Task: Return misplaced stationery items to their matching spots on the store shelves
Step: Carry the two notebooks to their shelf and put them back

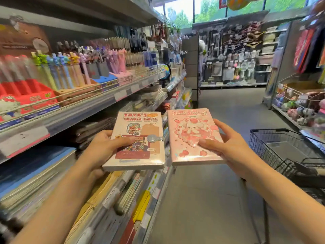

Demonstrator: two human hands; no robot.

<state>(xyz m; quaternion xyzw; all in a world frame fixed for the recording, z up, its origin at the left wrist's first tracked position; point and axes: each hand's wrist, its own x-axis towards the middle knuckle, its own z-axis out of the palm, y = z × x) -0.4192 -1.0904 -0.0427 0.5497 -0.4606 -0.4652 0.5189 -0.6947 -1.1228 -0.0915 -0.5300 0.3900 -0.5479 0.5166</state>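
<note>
We are holding two notebooks out in front of us in the aisle, one in each hand. Our left hand [105,147] is gripping the cream travel notebook [139,140] by its left edge, thumb lying across the cover and fingers curled underneath. Our right hand [226,147] is gripping the pink dessert notebook [191,136] by its right edge in the same way, thumb on top. The two covers are lying almost flat, side by side and nearly touching, long axes pointing away from us down the aisle.

Taking the cream travel notebook as our landmark, the stationery shelves [73,111] are running along its left, with character pens [70,71] on the tier above it and stacks of flat notebooks and pads [98,196] on the tiers just left of and below it. A wire shopping cart [274,148] is standing well to its right, beyond the pink notebook.

We are judging that the left hand is the nearer one to the shelves, so the cream notebook would go in first with a short sideways reach. The pink one is lying on the far side and would have to cross over. Blur is hiding which stack matches either cover.
</note>
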